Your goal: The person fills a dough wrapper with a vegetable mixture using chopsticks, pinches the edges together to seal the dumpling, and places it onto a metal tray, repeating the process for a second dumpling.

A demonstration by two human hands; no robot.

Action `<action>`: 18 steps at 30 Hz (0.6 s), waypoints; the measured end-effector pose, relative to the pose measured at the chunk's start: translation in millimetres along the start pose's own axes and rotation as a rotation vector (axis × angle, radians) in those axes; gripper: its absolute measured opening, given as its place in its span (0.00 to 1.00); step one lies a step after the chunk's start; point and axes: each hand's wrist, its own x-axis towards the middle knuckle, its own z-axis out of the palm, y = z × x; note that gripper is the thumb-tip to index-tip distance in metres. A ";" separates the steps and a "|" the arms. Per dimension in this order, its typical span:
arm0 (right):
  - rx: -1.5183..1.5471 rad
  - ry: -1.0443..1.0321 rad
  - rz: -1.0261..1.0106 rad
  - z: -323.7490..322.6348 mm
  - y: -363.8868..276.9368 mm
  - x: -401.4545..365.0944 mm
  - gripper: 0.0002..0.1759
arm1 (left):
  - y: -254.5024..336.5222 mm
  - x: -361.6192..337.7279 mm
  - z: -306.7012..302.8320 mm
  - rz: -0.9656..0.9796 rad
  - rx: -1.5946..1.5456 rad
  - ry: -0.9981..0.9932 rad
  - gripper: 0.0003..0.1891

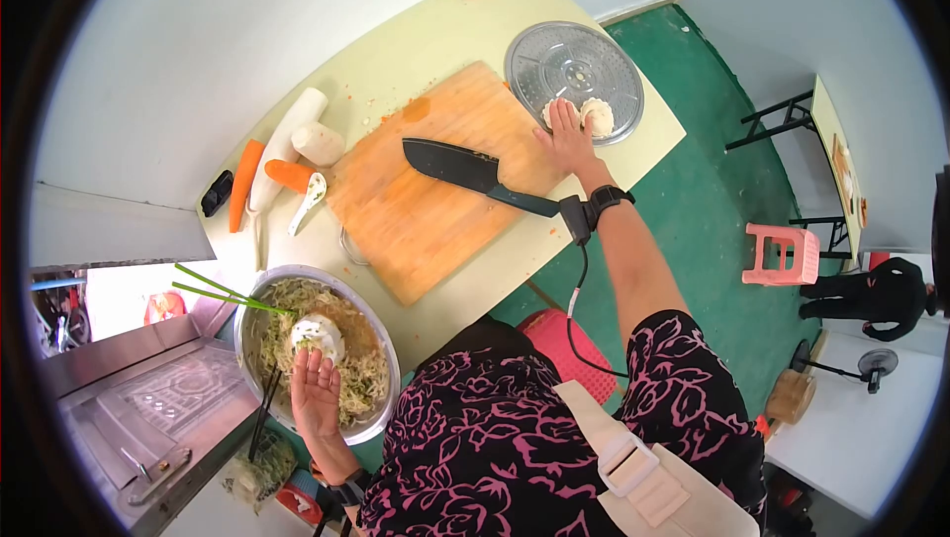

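A pale yellow bench (pixel 450 27) runs from the near left to the far right, carrying most of the things. An orange-brown rectangular wooden board (pixel 396 225) lies askew at its middle. At the near left is a round silver metal basin (pixel 392 367) of shredded green-and-tan vegetable mix (pixel 364 379), probably put there for the left hand's reach. A round perforated metal tray (pixel 547 54) lies at the far right, handy for the right hand.

On the board, a broad black knife (pixel 485 179) lies flat, its handle angled toward the person, perhaps for easy pick-up. Left of the board, a long white radish (pixel 287 141) and a slim orange carrot (pixel 245 186) lie side by side, seemingly kept off the cutting surface.

The left hand (pixel 316 396) is over the basin, fingers extended, not clenched. The right hand (pixel 568 137) reaches over the tray's near edge, fingers stretched; whether it grips anything I cannot tell. A white spoon (pixel 309 202) rests beside the board.

A white, green-flecked round lump (pixel 319 332) sits at the left fingertips; contact is unclear. Smallest, two pale round dough pieces (pixel 598 118) lie in the tray, one partly hidden by the right fingers.
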 end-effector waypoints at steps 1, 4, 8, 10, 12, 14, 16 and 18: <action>0.009 -0.032 0.016 -3.1 -1.0 1.1 0.39 | -0.8 -0.1 0.3 -0.001 0.001 -0.001 0.20; 0.051 -0.010 0.031 -8.1 -3.6 6.1 0.39 | -2.3 1.2 1.9 0.002 0.005 0.019 0.20; 0.070 0.064 -0.004 -6.0 -3.2 0.6 0.38 | -3.2 -0.1 5.0 -0.002 0.008 0.025 0.20; 0.025 0.019 -0.017 -6.6 -2.8 0.9 0.37 | -3.7 0.9 3.8 -0.006 0.012 0.018 0.20; -0.023 -0.001 -0.037 -4.9 -5.2 -1.7 0.36 | -4.7 -1.1 2.9 -0.010 0.006 0.020 0.21; 0.000 -0.031 -0.011 -5.3 -7.2 -1.0 0.36 | -4.5 -2.2 4.1 -0.014 -0.007 0.019 0.21; 0.088 0.030 0.017 -1.4 -3.3 4.3 0.35 | -4.9 -2.9 4.1 -0.008 -0.010 0.015 0.21; 0.241 0.172 0.041 1.9 5.7 7.5 0.34 | -5.8 -3.1 3.5 -0.001 -0.015 0.014 0.21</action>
